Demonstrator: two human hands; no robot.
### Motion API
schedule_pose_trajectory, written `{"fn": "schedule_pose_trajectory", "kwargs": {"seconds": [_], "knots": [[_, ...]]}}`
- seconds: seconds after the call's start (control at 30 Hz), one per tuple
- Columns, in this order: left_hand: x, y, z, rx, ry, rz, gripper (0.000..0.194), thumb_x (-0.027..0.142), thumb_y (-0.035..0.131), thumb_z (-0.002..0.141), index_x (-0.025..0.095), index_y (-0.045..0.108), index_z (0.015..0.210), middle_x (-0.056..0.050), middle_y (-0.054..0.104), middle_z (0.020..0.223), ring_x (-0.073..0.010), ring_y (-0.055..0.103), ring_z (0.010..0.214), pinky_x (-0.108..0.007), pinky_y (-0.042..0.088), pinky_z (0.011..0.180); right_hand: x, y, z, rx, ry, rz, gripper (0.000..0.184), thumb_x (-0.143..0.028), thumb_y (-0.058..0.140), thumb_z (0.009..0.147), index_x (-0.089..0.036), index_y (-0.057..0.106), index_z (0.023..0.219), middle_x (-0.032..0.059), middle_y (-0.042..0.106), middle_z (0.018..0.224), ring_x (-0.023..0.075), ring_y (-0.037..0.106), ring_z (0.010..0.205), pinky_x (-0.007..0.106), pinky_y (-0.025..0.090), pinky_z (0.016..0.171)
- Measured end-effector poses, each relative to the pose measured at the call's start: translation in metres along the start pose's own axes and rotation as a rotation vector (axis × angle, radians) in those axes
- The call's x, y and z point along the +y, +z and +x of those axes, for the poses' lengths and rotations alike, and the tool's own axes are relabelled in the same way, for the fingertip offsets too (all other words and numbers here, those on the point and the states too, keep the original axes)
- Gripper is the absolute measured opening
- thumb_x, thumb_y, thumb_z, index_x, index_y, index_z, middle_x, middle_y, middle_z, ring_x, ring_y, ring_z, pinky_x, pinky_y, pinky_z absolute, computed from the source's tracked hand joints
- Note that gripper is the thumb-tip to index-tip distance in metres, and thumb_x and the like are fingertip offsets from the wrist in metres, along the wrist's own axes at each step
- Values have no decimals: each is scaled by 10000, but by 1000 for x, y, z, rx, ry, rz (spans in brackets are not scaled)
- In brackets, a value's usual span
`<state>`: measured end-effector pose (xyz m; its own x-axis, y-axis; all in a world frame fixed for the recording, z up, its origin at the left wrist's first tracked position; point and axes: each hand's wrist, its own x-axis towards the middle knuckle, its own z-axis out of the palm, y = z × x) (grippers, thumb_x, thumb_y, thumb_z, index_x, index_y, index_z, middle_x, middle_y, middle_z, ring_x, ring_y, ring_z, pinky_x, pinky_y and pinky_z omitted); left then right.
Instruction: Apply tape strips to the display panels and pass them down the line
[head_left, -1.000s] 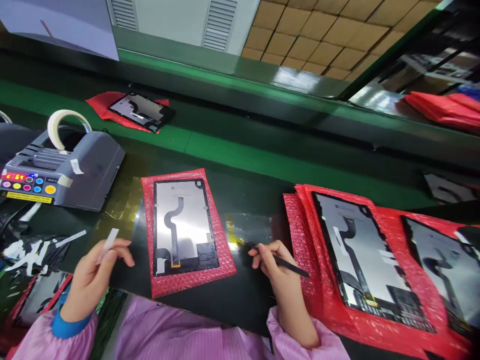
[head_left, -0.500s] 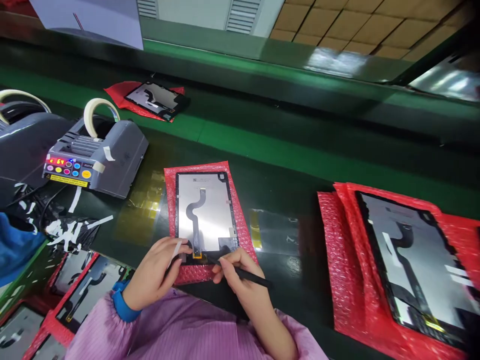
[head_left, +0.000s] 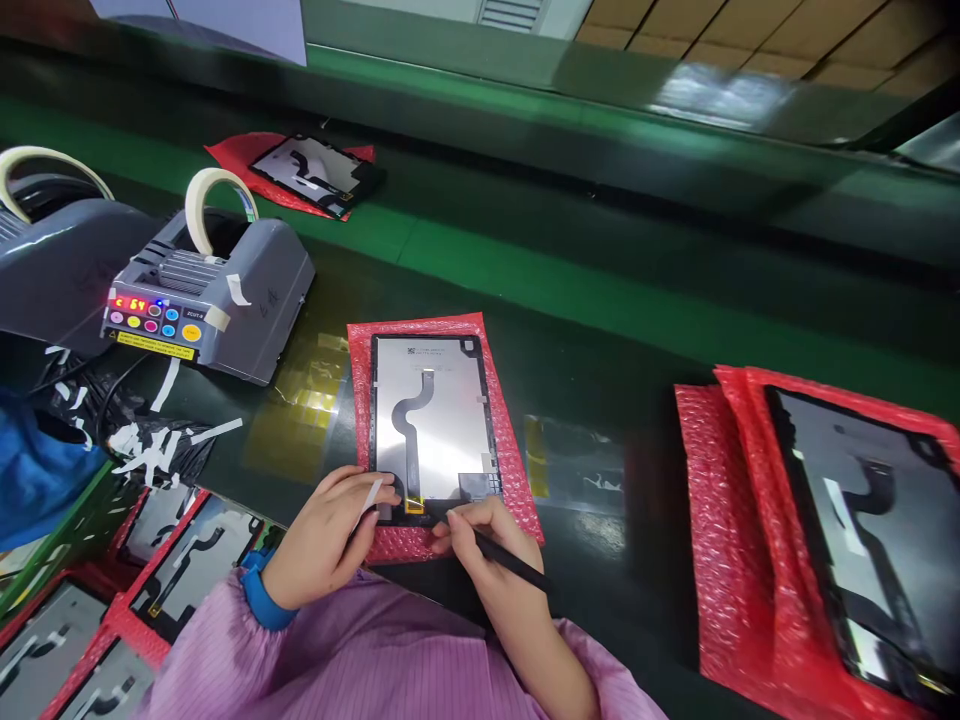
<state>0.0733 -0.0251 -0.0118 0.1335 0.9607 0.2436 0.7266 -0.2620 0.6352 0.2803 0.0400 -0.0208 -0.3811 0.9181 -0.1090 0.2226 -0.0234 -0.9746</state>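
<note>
A display panel (head_left: 450, 420) lies back side up on a red bubble-wrap bag (head_left: 517, 470) before me. A dark curved flex cable (head_left: 411, 440) runs down its silver back to a yellow-taped end (head_left: 414, 505). My left hand (head_left: 326, 530) rests on the panel's lower left corner, thumb apart from the fingers. A white tape strip (head_left: 367, 505) lies along one of its fingers. At the lower right edge, my right hand (head_left: 495, 550) grips a slim black pen-like tool (head_left: 514, 563). Its tip is near the cable end; whether it touches cannot be made out.
A tape dispenser (head_left: 214, 290) stands left, with tape scraps (head_left: 154, 450) below it. More panels in red bags lie at the right (head_left: 885, 520), on the far green strip (head_left: 315, 175), and in a crate at lower left (head_left: 199, 560).
The view has shifted, so the bench things appear further right at the right side. Both hands stay at the panel's lower edge, and the right hand still grips the black tool.
</note>
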Motion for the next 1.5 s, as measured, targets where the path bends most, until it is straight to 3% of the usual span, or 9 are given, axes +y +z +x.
{"fn": "schedule_pose_trajectory", "kwargs": {"seconds": [0.4,0.73,0.93,1.07,1.17,1.23,1.33,1.43,1.5], "knots": [[1,0,3,16,27,11,353,37,398,919,198,546,1196,-76,739,1113,-188,674,1119,-410,478,1021,3,1,-2,-2,-51,-54,201,-321,597,922,-246,561,739,1,746,677,167,730,576,254,593,553],[0,5,1,-53,148,110,494,6,407,877,177,504,1330,-65,740,1165,-224,637,1190,-505,339,1133,-5,-1,-2,-18,-23,-201,195,-326,589,924,-254,595,743,4,740,674,186,731,629,277,576,580],[8,10,0,-60,123,177,505,-4,406,872,146,524,1339,-93,739,1154,-253,623,1205,-508,396,1102,2,-12,-13,162,-130,-103,43,-293,609,943,-270,645,938,-16,760,720,167,731,625,268,578,613],[27,9,0,-46,-35,-219,479,-8,391,847,192,584,1236,-95,715,1177,-206,667,1108,-422,493,1028,-8,-21,-9,60,-148,30,94,-335,582,969,-277,656,976,31,781,876,187,740,773,295,583,680],[40,14,2,-135,-87,-618,498,-26,365,841,203,557,1240,-63,740,1037,-166,705,982,-314,562,891,-26,-20,2,-172,-5,126,260,-437,771,807,-255,590,843,62,774,938,226,734,800,323,583,656],[44,19,3,-176,-88,-747,538,-16,372,859,196,474,1343,-45,743,947,-163,713,915,-320,562,888,-39,-18,9,-272,106,189,357,-442,809,758,-253,506,769,41,758,848,216,717,721,315,565,609],[46,24,3,-228,-135,-847,509,13,371,894,199,454,1361,-44,739,922,-164,709,883,-343,553,895,-55,-21,20,-205,148,233,411,-359,775,798,-257,388,704,-2,716,731,187,684,660,300,541,611],[45,23,3,-271,-203,-968,468,32,347,919,188,447,1349,-58,734,908,-157,702,838,-327,566,820,-66,-30,39,-67,59,203,421,-313,752,809,-261,345,713,-4,710,755,189,674,704,316,536,671],[43,20,3,-260,-222,-988,456,44,330,934,186,435,1355,-66,725,898,-154,685,801,-308,565,757,-69,-33,56,-80,11,154,431,-340,748,804,-263,333,717,-4,699,746,191,662,702,326,526,671]]}}
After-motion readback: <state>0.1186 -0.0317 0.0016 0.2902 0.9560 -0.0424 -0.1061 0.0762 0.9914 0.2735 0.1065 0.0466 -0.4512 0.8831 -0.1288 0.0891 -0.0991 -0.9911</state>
